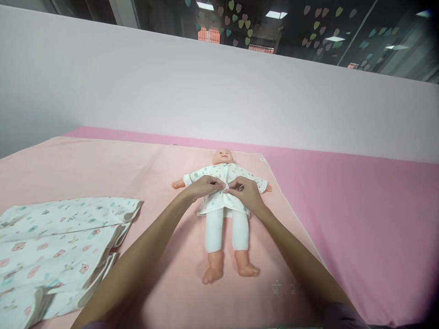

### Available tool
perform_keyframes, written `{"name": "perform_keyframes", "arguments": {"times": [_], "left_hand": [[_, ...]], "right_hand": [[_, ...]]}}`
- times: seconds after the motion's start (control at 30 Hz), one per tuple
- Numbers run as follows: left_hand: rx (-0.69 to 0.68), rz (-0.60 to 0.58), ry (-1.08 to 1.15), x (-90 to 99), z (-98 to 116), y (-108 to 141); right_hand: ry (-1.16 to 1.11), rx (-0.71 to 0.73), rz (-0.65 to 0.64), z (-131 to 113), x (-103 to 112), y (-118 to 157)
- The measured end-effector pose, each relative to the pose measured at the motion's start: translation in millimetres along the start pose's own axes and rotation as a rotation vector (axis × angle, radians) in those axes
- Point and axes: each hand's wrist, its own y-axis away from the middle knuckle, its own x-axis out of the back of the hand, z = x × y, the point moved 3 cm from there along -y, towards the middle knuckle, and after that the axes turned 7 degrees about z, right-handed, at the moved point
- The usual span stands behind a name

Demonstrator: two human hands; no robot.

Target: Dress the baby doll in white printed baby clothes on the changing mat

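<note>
A baby doll (pixel 223 156) lies on its back, arms spread and bare feet toward me. It wears a white printed shirt (pixel 214 203) with long sleeves and white leggings (pixel 214 228). At the middle of the shirt front, my left hand (pixel 206 186) pinches one edge of the opening. My right hand (pixel 245 189) pinches the other edge close beside it, with fingertips nearly meeting. The fingers cover the fastening between them, so I cannot see whether it is closed there.
A folded printed cloth (pixel 61 246) lies at the left. Beneath the doll is a pale pink blanket (pixel 164 274) over a darker pink surface (pixel 360 219). A white wall (pixel 219 96) stands behind, with heart-decorated glass (pixel 291 27) above it.
</note>
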Motion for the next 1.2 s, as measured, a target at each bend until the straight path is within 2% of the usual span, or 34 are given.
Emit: {"name": "perform_keyframes", "arguments": {"times": [0.13, 0.27, 0.33, 0.5, 0.8, 1.07, 1.2], "left_hand": [[0.034, -0.02, 0.032, 0.7, 0, 1], [0.059, 0.005, 0.031, 1.2, -1, 0], [0.051, 0.019, 0.007, 1.2, -2, -1], [0.022, 0.019, -0.03, -0.1, -1, -1], [-0.003, 0.087, -0.115, -4.0, 4, 2], [0.025, 0.148, -0.216, -14.4, 13, 9], [-0.041, 0.216, -0.208, -18.7, 9, 6]], "right_hand": [[-0.019, -0.061, -0.059, 0, 4, -3], [-0.04, -0.045, -0.208, -4, 13, -7], [-0.063, -0.053, -0.24, -2, 16, -9], [-0.098, -0.075, -0.132, 7, 14, -10], [-0.019, -0.036, -0.056, 4, 4, -8], [0.139, 0.06, -0.097, -6, 1, -2], [0.131, 0.046, -0.106, -7, -1, -2]]}}
